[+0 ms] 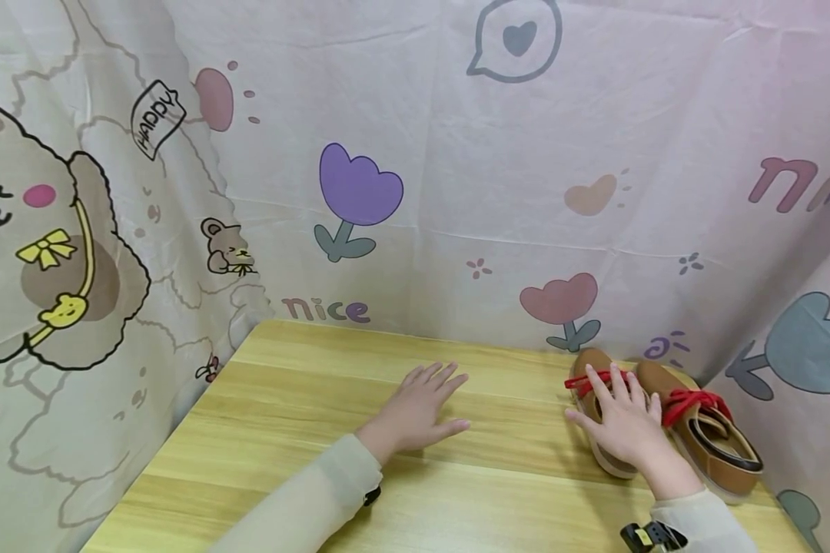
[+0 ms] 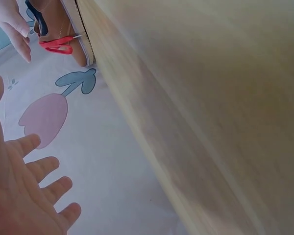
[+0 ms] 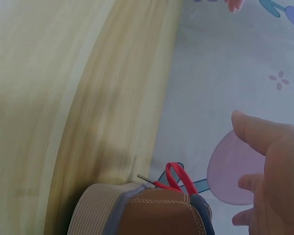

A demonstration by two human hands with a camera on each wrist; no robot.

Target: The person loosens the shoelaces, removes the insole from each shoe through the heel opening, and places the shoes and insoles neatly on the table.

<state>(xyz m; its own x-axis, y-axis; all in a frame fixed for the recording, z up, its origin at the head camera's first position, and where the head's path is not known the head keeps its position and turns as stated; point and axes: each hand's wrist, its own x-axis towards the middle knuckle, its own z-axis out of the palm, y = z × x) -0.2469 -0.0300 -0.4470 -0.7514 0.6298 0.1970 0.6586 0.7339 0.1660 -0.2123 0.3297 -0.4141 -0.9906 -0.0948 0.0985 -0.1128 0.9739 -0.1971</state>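
My left hand [image 1: 413,411] is held over the middle of the table with its fingers spread and nothing in it. In the left wrist view the same hand [image 2: 27,183] shows its palm side and straight fingers. My right hand [image 1: 622,422], fingers also spread, is over the left one of two brown shoes and covers part of it. That left shoe [image 1: 595,361] has a red lace and a pale sole; in the right wrist view its brown heel [image 3: 157,218] shows below the hand [image 3: 279,171]. The right shoe [image 1: 726,457], with a red bow, stands beside it, toes toward the back.
The wood-grain table [image 1: 304,399] reaches back to a printed cloth [image 1: 443,192] with tulips and hearts. Another cloth with a bear print [image 1: 62,230] hangs along the left side. At the right, more cloth [image 1: 809,430] comes close to the right shoe.
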